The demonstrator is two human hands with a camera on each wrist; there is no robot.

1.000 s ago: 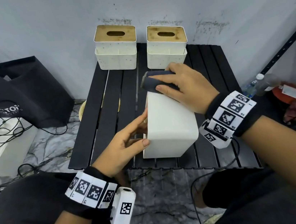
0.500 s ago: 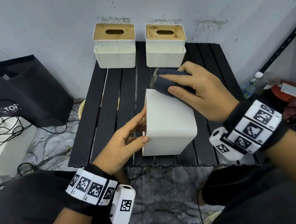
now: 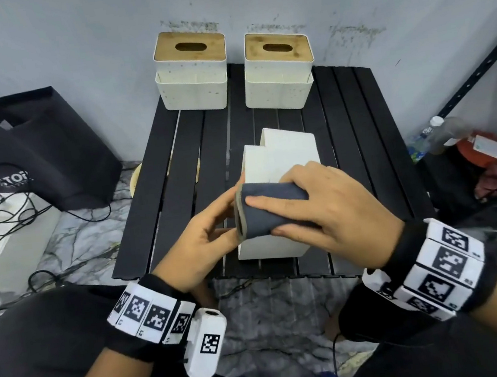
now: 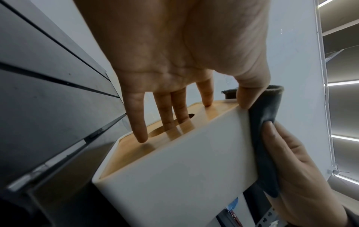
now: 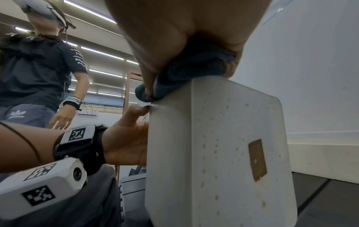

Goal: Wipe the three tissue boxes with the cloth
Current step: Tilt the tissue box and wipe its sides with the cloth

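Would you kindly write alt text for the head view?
A right hand presses a dark cloth on a white tissue box lying on its side, steadied by the left hand, on a black slatted table. Two upright boxes stand behind.

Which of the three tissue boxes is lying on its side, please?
The near tissue box under the cloth: its wooden lid faces sideways toward the left hand. The two back boxes stand upright, lids up.

Black slatted table [image 3: 176,178] by the wall carries three white tissue boxes: two wood-lidded ones [image 3: 190,69] [image 3: 277,70] upright at the far edge, a third [image 3: 282,165] on its side nr the front.
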